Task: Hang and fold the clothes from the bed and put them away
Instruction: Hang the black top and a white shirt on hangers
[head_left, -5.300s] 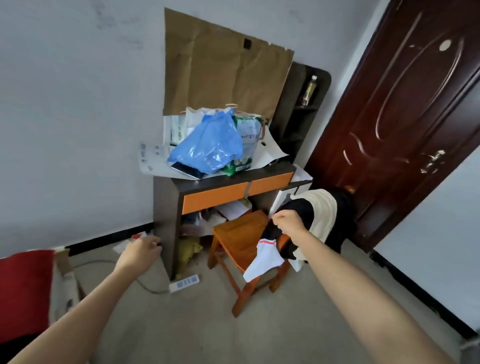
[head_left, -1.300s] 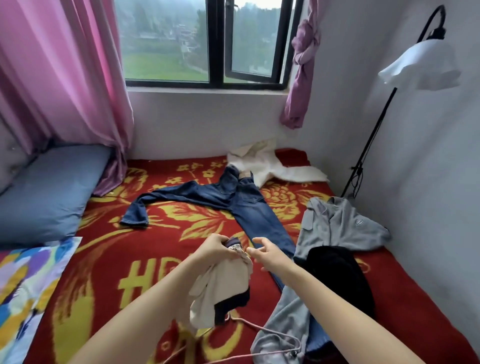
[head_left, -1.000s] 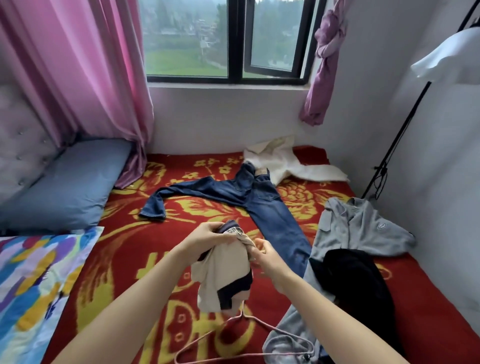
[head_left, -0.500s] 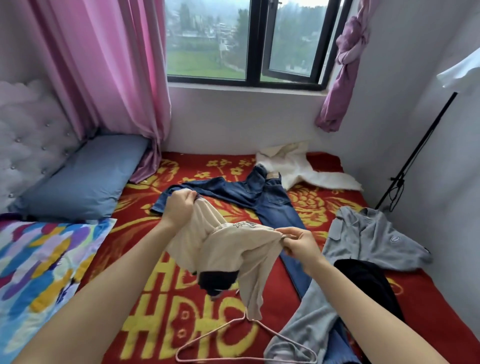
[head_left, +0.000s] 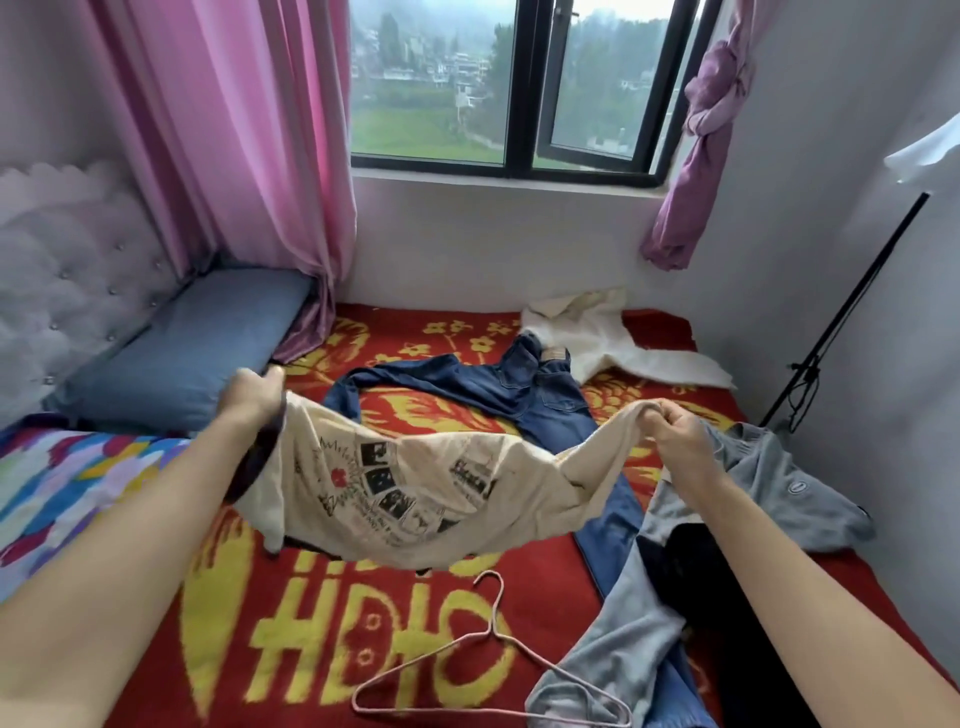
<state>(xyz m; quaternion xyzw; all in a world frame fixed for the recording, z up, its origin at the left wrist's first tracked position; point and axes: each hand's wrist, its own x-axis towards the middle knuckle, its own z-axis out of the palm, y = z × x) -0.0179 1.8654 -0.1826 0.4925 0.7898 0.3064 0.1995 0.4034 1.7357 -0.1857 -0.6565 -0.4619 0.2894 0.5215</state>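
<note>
Now both hands are lifted over the bed (head_left: 545, 592), and between them hangs a cream T-shirt (head_left: 415, 499) with black printed pictures and a small red spot. The left hand (head_left: 254, 397) grips one end of the shirt, its fingers curled round a bunch of the cloth; some dark fabric shows just under this hand. The right hand (head_left: 675, 431) holds the other end, with the edge pinched between the thumb and the bent fingers. The shirt is stretched wide from hand to hand and sags in the middle, with its low edge just above the red blanket with yellow letters — I cannot tell if it touches.

On the blanket, below the shirt and toward the near side, lies a pink wire hanger (head_left: 493, 621), flat, its hook pointing at the shirt. Behind the shirt a pair of blue jeans (head_left: 524, 384) is spread out, and a white garment (head_left: 597, 338) lies beyond them, near the wall under the window (head_left: 519, 83). To the right a grey top (head_left: 779, 483) lies under the right forearm, and a black garment (head_left: 701, 571) rests on top of it.

At the left there are a blue pillow (head_left: 182, 353) and a many-coloured quilt (head_left: 62, 483) — the pink curtain (head_left: 249, 130) hangs down to the pillow.
</note>
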